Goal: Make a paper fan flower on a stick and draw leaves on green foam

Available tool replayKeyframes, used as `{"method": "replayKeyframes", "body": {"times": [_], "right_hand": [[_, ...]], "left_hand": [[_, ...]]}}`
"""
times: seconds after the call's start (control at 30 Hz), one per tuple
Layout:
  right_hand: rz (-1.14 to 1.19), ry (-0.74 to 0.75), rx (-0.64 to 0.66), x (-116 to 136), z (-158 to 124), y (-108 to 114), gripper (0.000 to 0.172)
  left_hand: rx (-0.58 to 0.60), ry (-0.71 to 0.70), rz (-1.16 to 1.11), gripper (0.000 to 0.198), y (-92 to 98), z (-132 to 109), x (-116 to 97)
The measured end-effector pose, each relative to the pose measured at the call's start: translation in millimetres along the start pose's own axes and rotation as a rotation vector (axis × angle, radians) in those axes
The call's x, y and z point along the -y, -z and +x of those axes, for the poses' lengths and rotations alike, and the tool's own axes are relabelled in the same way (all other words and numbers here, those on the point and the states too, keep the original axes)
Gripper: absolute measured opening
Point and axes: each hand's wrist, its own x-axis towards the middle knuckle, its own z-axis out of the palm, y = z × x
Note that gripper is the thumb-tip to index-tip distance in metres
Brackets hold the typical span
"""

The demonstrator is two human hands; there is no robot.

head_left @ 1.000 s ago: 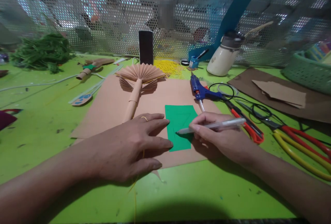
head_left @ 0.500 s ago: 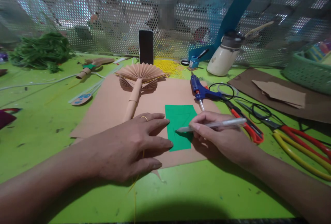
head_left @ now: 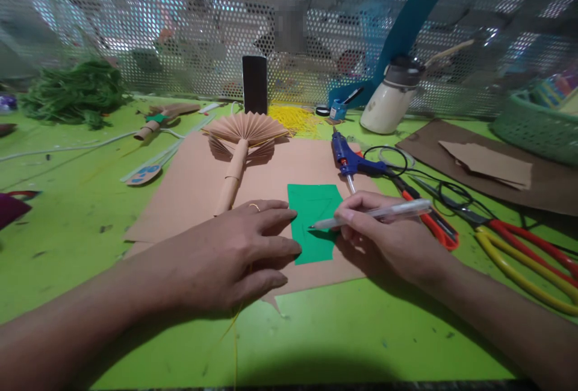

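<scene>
A small green sheet of paper (head_left: 316,246) with thin dark pen lines lies on a larger brown paper sheet (head_left: 180,186). My left hand (head_left: 239,252) rests flat with fingers spread, its fingertips on the green sheet's left edge. Between the thumb and fingers of my right hand (head_left: 379,228) is a pen (head_left: 401,210) with a clear barrel. Its tip is at the green sheet, near the middle; whether it touches I cannot tell. Beyond my left hand lies a pleated brown paper fan (head_left: 247,126) on a rolled paper handle (head_left: 233,177).
On the right are a blue glue gun (head_left: 347,156), a red utility knife (head_left: 438,225), large scissors (head_left: 501,258), brown card pieces (head_left: 492,165) and a green basket (head_left: 533,126). At the back stand a phone (head_left: 255,85) and a white jug (head_left: 388,102). Green strands (head_left: 72,90) lie left.
The pen tip has shifted slightly right and up on the green paper, and a short mark shows beside it. My left hand has barely moved.
</scene>
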Motion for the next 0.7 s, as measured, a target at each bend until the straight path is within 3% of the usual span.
{"method": "replayKeyframes", "body": {"times": [0.27,0.47,0.7], "right_hand": [[-0.180,0.009,0.034,4.6,-1.4,-3.0,0.015],[-0.148,-0.028,0.055,3.6,-1.3,0.0,0.017],[-0.197,0.017,-0.024,6.0,-2.7,0.7,0.017]], "left_hand": [[0.051,0.026,0.031,0.017,1.0,0.8,-1.4],[0.069,0.031,0.037,0.020,0.3,-0.1,-0.9],[0.077,0.034,0.034,0.022,0.2,-0.5,-0.8]]}}
